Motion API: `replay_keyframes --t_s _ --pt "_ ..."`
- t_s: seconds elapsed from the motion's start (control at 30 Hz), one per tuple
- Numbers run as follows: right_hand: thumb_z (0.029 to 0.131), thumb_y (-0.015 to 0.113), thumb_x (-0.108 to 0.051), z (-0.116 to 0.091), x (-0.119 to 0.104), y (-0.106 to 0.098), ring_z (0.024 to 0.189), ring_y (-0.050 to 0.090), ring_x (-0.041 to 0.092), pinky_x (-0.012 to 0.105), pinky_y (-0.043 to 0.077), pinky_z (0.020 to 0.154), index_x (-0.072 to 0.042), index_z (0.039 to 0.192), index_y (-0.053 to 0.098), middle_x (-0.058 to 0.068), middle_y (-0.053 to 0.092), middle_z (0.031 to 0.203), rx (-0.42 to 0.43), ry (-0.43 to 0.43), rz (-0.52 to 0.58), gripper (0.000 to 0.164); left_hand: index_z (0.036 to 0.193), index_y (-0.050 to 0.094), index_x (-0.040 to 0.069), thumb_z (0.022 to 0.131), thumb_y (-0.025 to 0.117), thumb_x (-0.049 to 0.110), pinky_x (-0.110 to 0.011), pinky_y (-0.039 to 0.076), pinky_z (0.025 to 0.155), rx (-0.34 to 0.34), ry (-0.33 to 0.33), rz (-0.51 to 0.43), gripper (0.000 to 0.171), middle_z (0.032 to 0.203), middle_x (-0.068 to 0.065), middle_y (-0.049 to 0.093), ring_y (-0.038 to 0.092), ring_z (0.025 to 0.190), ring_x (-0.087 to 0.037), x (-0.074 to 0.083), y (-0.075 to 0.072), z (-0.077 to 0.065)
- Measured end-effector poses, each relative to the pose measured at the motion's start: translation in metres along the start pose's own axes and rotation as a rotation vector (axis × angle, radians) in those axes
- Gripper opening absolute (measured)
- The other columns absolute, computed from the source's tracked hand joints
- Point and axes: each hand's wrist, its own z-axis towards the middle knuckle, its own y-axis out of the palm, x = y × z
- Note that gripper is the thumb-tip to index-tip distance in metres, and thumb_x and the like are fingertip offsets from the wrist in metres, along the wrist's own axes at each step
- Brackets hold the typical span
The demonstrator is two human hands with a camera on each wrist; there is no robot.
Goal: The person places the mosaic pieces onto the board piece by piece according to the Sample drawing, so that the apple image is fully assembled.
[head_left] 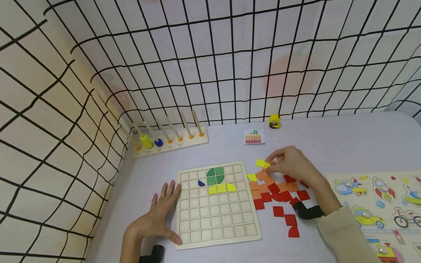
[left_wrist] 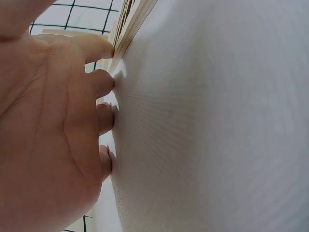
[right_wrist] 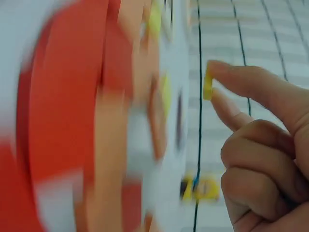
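A wooden grid board (head_left: 219,223) lies flat, with green pieces (head_left: 215,175), a row of yellow pieces (head_left: 222,188) and a small blue piece (head_left: 201,183) on it. Against its left edge rests my left hand (head_left: 158,217), fingers spread; in the left wrist view the fingertips (left_wrist: 104,83) come down by the board's edge. Over the loose pieces right of the board, my right hand (head_left: 293,164) pinches a small yellow piece (right_wrist: 208,84) between thumb and forefinger. Its exact shape is unclear, seen edge-on. Below the hand lie loose orange (head_left: 255,186) and red pieces (head_left: 278,211).
Behind the board stand a picture card (head_left: 254,137) and a yellow duck toy (head_left: 274,121). A pegged wooden stand (head_left: 193,140) sits at the back left. A vehicle puzzle board (head_left: 382,213) lies at the right. Black wire mesh (head_left: 232,53) rises behind and left.
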Motion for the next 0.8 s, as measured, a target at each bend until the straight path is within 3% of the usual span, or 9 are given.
replay_keyframes --t_s 0.2,0.43,0.6,0.73,0.8 --pt "0.086 0.083 -0.019 -0.001 -0.047 0.042 0.050 0.029 0.014 0.022 0.022 0.047 -0.007 0.110 0.078 -0.002 0.031 0.058 -0.153 -0.131 0.123 0.028 0.166 0.004 0.007 0.051 0.103 0.035 -0.073 -0.016 0.122 -0.001 0.005 0.000 0.155 0.172 -0.019 -0.016 -0.023 0.157 -0.045 0.000 -0.001 -0.001" --pt "0.083 0.085 -0.011 0.007 -0.090 0.096 0.049 0.032 0.009 0.020 0.022 0.049 -0.003 0.102 0.079 -0.006 0.037 0.053 -0.265 -0.270 0.118 0.021 0.167 0.004 0.007 0.052 0.103 0.035 -0.073 -0.017 0.121 -0.004 0.015 -0.014 0.154 0.172 -0.020 -0.016 -0.023 0.157 -0.045 0.001 -0.001 -0.002" --pt "0.082 0.086 -0.010 0.010 -0.106 0.119 0.052 0.036 0.009 0.021 0.027 0.052 -0.003 0.098 0.079 -0.004 0.042 0.055 -0.245 -0.285 0.078 0.019 0.167 0.003 0.007 0.053 0.102 0.035 -0.073 -0.016 0.122 -0.011 0.025 -0.010 0.153 0.172 -0.020 -0.017 -0.023 0.157 -0.046 0.001 0.000 -0.001" --pt "0.082 0.087 -0.011 0.012 -0.112 0.129 0.059 0.040 0.010 0.021 0.032 0.055 -0.005 0.096 0.079 -0.003 0.059 0.070 -0.227 -0.293 0.048 0.017 0.166 0.003 0.006 0.053 0.102 0.035 -0.073 -0.016 0.122 -0.010 0.025 -0.005 0.153 0.172 -0.021 -0.016 -0.023 0.157 -0.046 0.001 0.000 -0.001" --pt "0.082 0.086 -0.011 0.013 -0.113 0.133 0.059 0.040 0.010 0.021 0.032 0.055 -0.005 0.097 0.080 -0.002 0.060 0.072 -0.230 -0.299 0.036 0.017 0.166 0.004 0.006 0.053 0.102 0.035 -0.072 -0.016 0.122 -0.009 0.018 0.000 0.153 0.172 -0.021 -0.016 -0.023 0.157 -0.046 0.000 0.000 -0.001"
